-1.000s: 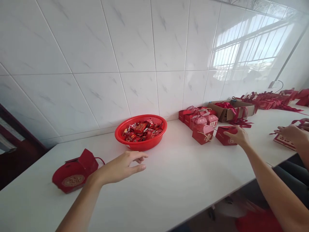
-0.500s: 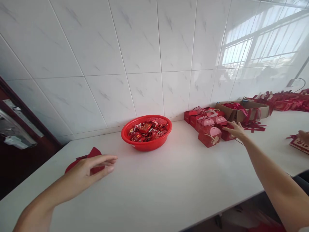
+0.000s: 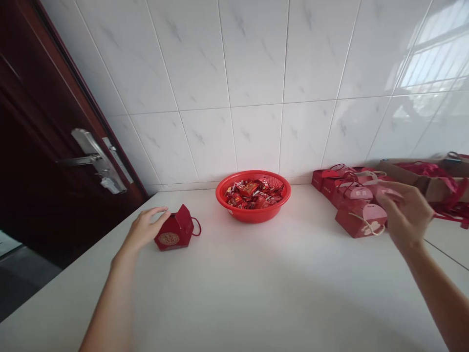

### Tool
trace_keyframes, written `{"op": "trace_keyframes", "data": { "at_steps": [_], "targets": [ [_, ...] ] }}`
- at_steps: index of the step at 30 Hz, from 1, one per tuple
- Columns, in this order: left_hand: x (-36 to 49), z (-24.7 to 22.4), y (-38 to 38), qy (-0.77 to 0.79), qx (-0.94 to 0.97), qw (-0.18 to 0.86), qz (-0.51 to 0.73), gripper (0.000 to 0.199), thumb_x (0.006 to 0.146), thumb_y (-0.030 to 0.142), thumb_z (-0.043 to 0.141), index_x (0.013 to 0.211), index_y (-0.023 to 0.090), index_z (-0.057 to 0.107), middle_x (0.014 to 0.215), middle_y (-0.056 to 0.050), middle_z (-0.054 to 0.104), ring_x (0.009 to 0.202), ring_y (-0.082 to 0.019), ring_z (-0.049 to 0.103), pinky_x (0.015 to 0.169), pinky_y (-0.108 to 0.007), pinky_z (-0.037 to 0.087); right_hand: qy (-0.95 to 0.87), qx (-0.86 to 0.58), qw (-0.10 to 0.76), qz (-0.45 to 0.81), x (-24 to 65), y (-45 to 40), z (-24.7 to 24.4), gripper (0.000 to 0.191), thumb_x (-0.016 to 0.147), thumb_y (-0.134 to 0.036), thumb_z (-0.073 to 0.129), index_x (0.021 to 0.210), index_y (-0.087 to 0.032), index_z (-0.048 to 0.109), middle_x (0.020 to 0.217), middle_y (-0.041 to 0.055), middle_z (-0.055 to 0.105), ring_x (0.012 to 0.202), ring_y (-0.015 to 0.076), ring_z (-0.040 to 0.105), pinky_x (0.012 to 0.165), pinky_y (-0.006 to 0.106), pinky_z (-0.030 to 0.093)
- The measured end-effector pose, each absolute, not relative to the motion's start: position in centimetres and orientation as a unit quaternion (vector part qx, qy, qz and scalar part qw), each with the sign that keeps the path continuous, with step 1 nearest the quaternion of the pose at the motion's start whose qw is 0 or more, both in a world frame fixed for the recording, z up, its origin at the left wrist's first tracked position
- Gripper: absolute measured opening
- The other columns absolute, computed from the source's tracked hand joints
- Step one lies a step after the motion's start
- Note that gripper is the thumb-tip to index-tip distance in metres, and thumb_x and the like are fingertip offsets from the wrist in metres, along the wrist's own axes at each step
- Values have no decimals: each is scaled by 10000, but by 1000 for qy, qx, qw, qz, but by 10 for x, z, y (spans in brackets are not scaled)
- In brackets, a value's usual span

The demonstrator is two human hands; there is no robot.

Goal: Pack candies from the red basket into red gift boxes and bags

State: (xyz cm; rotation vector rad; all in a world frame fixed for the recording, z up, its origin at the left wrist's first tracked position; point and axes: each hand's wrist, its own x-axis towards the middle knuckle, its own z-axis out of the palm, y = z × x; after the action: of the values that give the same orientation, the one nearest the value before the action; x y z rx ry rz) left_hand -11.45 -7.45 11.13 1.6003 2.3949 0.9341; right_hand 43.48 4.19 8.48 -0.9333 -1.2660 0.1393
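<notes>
My left hand [image 3: 144, 227] is at the upper left of a dark red gift box [image 3: 176, 232], fingers and thumb apart around its top corner. I cannot tell whether they touch it. The box stands on the table with its top flaps up, a round gold emblem in front and a red cord handle at its right. My right hand [image 3: 408, 215], slightly blurred, hovers beside a group of red gift boxes [image 3: 361, 220], thumb and fingers apart, hiding some of the boxes behind it. The nearest box has a pink rounded flap and a pale cord.
A red plastic basket [image 3: 252, 216] of red-wrapped sweets [image 3: 252, 193] stands against the tiled wall between my hands. A cardboard box [image 3: 406, 178] with red ribbons [image 3: 421, 168] is at the far right. A dark door with a metal handle [image 3: 98, 159] is at the left.
The view has turned left. My left hand has moved back to the gift box's top left. My right hand has lifted away from the box it was on among the group.
</notes>
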Motion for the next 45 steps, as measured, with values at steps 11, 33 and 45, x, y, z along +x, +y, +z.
{"op": "trace_keyframes", "data": {
  "at_steps": [11, 33, 45],
  "targets": [
    [-46, 96, -54, 742, 565, 138, 334, 523, 779, 636, 512, 891, 187, 755, 1188, -107, 711, 1191, -323, 614, 913, -344, 546, -840, -273, 426, 197, 298, 9, 74, 184, 917, -317, 546, 1060, -230, 623, 1039, 80, 709, 972, 241, 646, 865, 416, 539],
    [18, 85, -45, 707, 676, 45, 202, 333, 957, 366, 439, 1154, 234, 672, 1369, -123, 559, 1069, -279, 652, 846, -388, 547, -894, -248, 350, 126, 206, 9, 63, 269, 914, -198, 608, 650, -193, 559, 831, 55, 703, 855, 202, 596, 823, 360, 446],
    [29, 79, -42, 646, 712, 63, 267, 379, 929, 340, 448, 1273, 234, 566, 1131, -87, 712, 989, -252, 694, 783, -329, 526, -920, -346, 183, 28, 211, -11, 76, 81, 875, -190, 597, 941, -152, 623, 907, 113, 717, 942, 276, 576, 885, 414, 360]
  ]
}}
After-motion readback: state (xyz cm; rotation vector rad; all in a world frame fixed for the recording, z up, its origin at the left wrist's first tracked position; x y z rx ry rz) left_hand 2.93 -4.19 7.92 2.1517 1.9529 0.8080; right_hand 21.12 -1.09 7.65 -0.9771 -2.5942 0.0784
